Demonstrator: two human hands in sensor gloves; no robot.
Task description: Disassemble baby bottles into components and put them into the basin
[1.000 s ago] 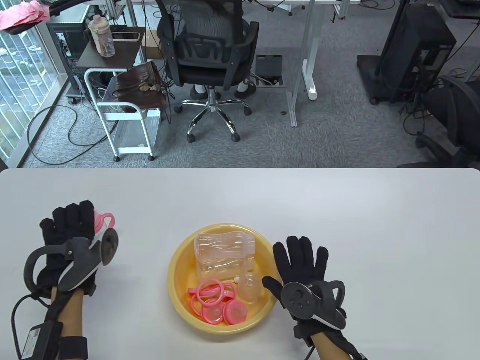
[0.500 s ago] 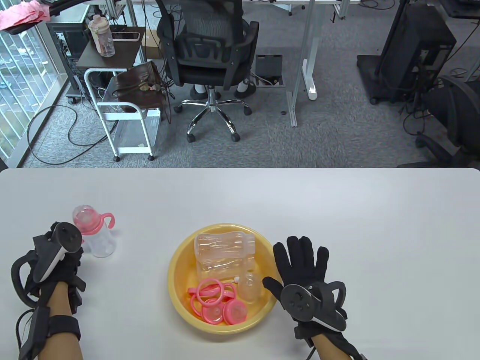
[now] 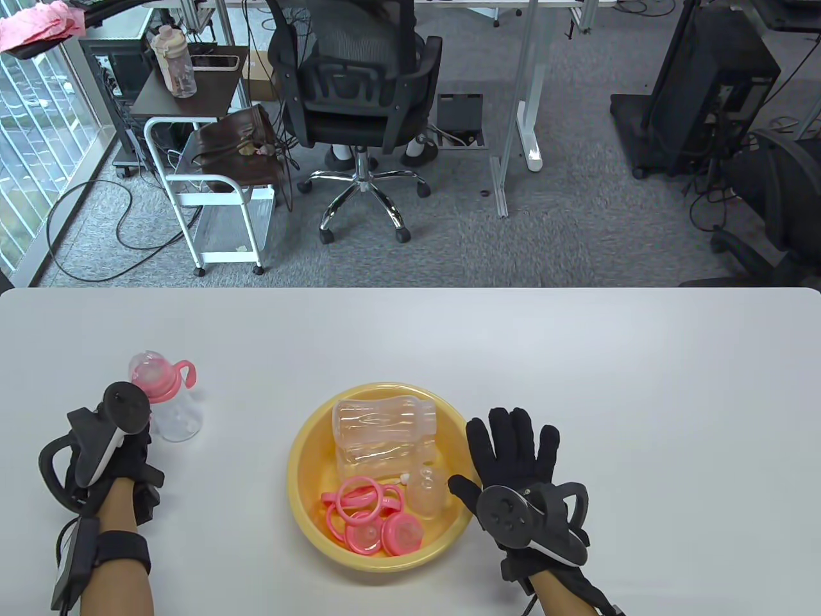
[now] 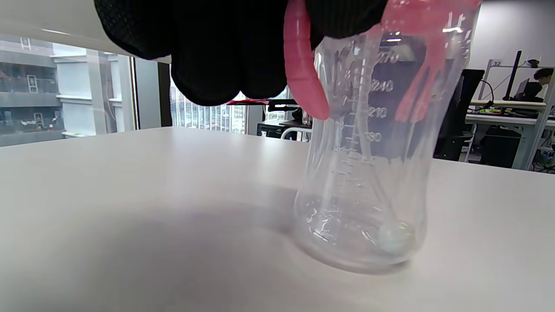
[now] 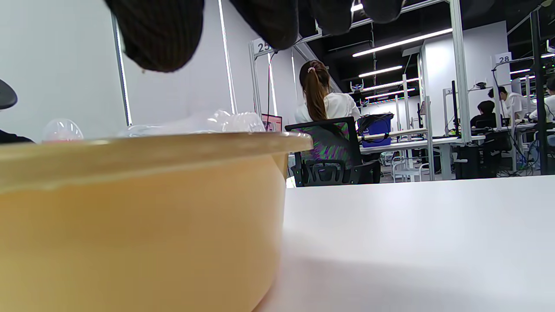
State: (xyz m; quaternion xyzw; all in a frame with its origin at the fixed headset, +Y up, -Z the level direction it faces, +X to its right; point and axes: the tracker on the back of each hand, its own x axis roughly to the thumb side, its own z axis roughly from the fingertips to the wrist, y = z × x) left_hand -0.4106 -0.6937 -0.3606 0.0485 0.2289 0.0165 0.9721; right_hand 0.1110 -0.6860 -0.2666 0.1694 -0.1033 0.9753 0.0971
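Observation:
A clear baby bottle (image 3: pixel 172 414) with a pink collar, handles and dome cap stands upright at the table's left. My left hand (image 3: pixel 131 443) is against its left side. In the left wrist view its fingers (image 4: pixel 225 52) curl round the bottle (image 4: pixel 364 195) just under the pink collar. My right hand (image 3: pixel 513 443) lies flat on the table, fingers straight, touching the right side of the yellow basin (image 3: pixel 301 449). The basin holds clear bottle bodies (image 3: pixel 385 430), pink rings and caps (image 3: pixel 365 513) and a clear nipple (image 3: pixel 428 491).
The white table's far edge (image 3: pixel 410 290) runs across the middle of the table view, with an office chair (image 3: pixel 359 83) and a cart beyond it. The basin wall (image 5: pixel 130 208) fills the left of the right wrist view. A seated person (image 5: pixel 323 99) is far behind.
One second ago my left hand lay over the bottle's top with straight fingers. It drew back, turned on its side, and now holds the bottle, which has shifted slightly right. My right hand stayed put.

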